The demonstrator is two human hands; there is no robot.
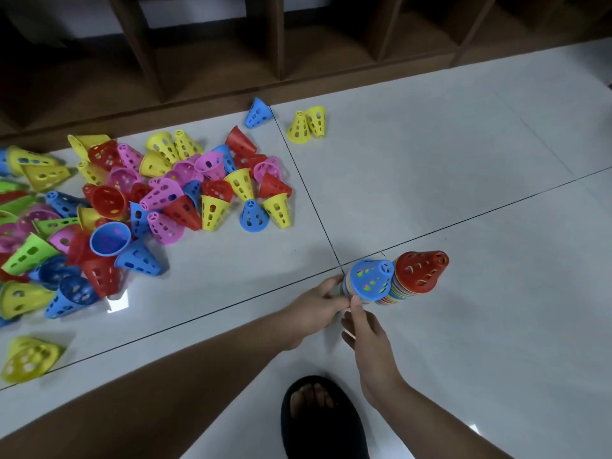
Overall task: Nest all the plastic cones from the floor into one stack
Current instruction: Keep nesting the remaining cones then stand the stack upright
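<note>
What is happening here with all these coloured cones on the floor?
A person is nesting plastic cones into stacks. The left hand grips the side of the blue-topped stack, and the right hand pinches it near the rim of its top cone. A red-topped stack stands just beside it. A big pile of loose cones lies on the floor to the left, so most of the job is not yet done.
</note>
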